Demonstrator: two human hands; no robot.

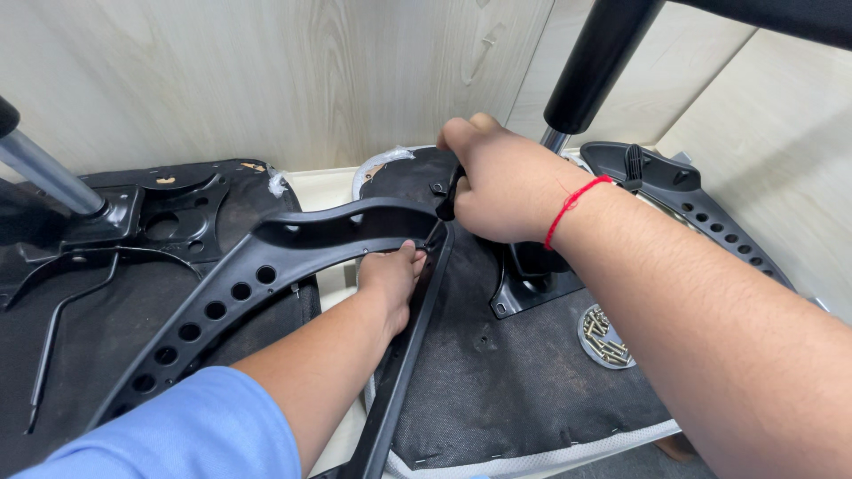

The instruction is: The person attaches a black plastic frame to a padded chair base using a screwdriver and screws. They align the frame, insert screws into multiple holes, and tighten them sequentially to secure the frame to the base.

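Head view: upturned chair seat (532,372), dark fabric underside, mechanism plate w/ gas post (596,66) already on it. Black armrest (266,257) w/ round holes laid along seat's left edge, not visibly fastened yet, I'd say. Right hand (506,182) fisted round a black tool handle (451,197) at the bracket's top. Left hand (390,277) fingers pressed together, steadying the bracket. Dish of screws (606,337) nearby, plenty unused.

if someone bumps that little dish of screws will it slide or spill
The dish is shallow and heaped with loose screws, so a bump would probably scatter some. It sits flat on fuzzy fabric, so it likely grips rather than slides.
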